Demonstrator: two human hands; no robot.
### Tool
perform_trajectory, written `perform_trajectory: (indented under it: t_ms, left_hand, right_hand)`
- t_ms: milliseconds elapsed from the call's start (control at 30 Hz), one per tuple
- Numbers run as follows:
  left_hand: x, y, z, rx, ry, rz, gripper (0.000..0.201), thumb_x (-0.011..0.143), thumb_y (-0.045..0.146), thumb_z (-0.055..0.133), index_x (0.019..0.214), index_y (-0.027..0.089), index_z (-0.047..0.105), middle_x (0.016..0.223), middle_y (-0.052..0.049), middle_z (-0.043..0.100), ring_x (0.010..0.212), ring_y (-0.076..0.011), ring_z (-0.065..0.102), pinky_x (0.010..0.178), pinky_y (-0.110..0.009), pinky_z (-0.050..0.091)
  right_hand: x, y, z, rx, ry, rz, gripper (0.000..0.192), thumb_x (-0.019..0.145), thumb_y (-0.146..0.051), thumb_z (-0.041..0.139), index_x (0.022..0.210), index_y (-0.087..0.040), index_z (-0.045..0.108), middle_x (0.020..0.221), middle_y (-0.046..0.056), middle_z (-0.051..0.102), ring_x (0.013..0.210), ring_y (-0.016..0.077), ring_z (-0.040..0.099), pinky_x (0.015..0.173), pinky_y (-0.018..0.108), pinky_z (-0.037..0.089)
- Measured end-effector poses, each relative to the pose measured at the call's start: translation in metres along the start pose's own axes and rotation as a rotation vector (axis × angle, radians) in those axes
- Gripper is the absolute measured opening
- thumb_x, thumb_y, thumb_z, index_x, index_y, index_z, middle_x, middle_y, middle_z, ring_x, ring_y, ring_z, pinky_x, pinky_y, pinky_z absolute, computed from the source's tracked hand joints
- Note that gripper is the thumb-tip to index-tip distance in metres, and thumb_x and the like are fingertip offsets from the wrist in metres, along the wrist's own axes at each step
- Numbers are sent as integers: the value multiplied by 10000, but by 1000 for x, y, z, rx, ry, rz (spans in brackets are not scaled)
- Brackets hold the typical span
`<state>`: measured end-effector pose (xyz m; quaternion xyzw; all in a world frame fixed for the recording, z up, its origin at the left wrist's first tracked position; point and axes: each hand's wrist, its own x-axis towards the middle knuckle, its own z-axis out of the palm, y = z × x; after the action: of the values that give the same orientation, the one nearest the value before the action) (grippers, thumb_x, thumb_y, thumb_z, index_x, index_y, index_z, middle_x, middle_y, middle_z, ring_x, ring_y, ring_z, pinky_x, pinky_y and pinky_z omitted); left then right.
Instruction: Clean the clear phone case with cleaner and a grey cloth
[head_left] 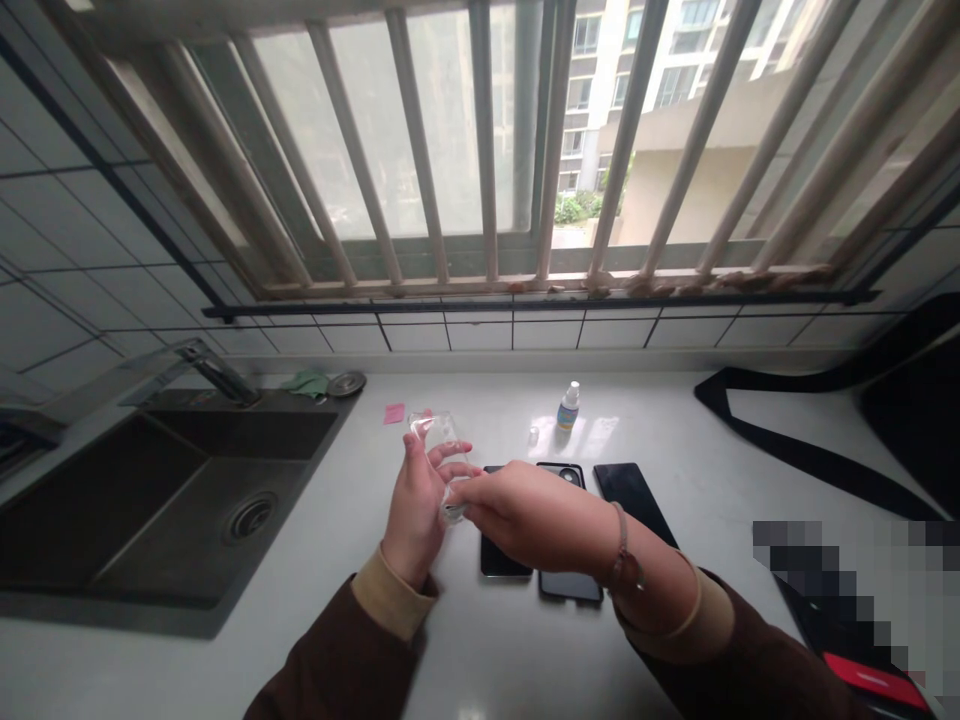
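A clear phone case (442, 426) is held up over the counter in my left hand (416, 500), its thumb and fingers spread around the case. At the case's lower end, the fingers of my right hand (521, 510) are pinched together. A small pale bit shows at those fingertips, too little to name. Partly under my right hand and forearm lie a black phone (501, 562), a dark phone case (570, 586) and another flat black phone-like slab (626, 488). Beyond them stands a small white bottle (568, 412) with a coloured label, beside a little clear cap (533, 436).
To the left is a sink (172, 520) with a faucet (217, 370). A pink piece (394, 413) lies near its edge, with a green cloth (306, 383) and a metal strainer (346, 384) behind. A black strap (787, 420) crosses the right side. Window bars (487, 150) stand behind.
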<state>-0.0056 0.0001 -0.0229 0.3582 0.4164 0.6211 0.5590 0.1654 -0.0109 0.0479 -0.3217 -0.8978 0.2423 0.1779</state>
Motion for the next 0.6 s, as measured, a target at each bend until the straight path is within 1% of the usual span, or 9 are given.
perform_trajectory:
  t_ms: [100,133,200,300,400,467,533,600]
  left_hand:
    - [-4,3,-2,90,10,146,772,970,734,524,1610,327,379,1079,-81,716,789,-178,719,736,-293,608]
    - [-5,4,-3,105,13,172,757,971,720,540,1608,340,390,1089,-77,714,809,-176,717,754,-292,609]
    - [-6,5,-4,100,21,180,744,970,702,563,1607,354,400,1093,-74,711,821,-181,720,772,-307,613]
    - [-5,5,-4,89,34,167,738,974,686,576,1611,360,391,1108,-76,704,838,-185,728,789,-321,615]
    - [0,1,-6,143,48,210,729,1000,708,504,1615,341,368,1141,-86,694,900,-200,740,825,-344,617]
    - [2,-2,-9,193,38,235,723,1024,716,431,1627,329,335,1162,-94,689,941,-216,745,846,-371,618]
    - [3,-5,-12,254,11,238,708,1045,706,373,1637,322,316,1176,-98,690,990,-229,744,883,-395,609]
    - [2,-7,-13,336,-3,258,687,1061,683,355,1634,304,346,1205,-108,695,1069,-241,731,966,-423,581]
  right_hand:
    - [1,5,-4,296,15,115,277,972,-132,592,1161,-244,762,867,-5,769,707,143,661,672,232,494]
    - [2,7,-4,390,16,167,297,958,-128,603,1187,-242,754,825,-16,757,681,137,646,644,224,486]
    - [4,11,0,592,19,262,307,949,-129,602,1203,-224,744,780,-19,742,630,127,617,588,215,466]
    - [9,16,9,930,45,342,282,976,-166,595,1229,-188,718,821,10,751,645,125,635,591,216,486]
    - [12,21,18,1211,68,395,246,959,-204,665,1200,-174,705,853,20,746,688,123,652,647,223,515]
    - [14,25,22,1353,86,424,271,919,-235,744,1179,-173,698,931,36,754,734,123,667,695,234,539]
    - [15,28,24,1449,119,435,330,887,-264,798,1188,-177,694,1011,55,761,780,128,686,732,245,561]
    - [15,30,23,1509,144,426,362,883,-276,811,1209,-172,696,1036,68,766,805,133,700,748,248,573]
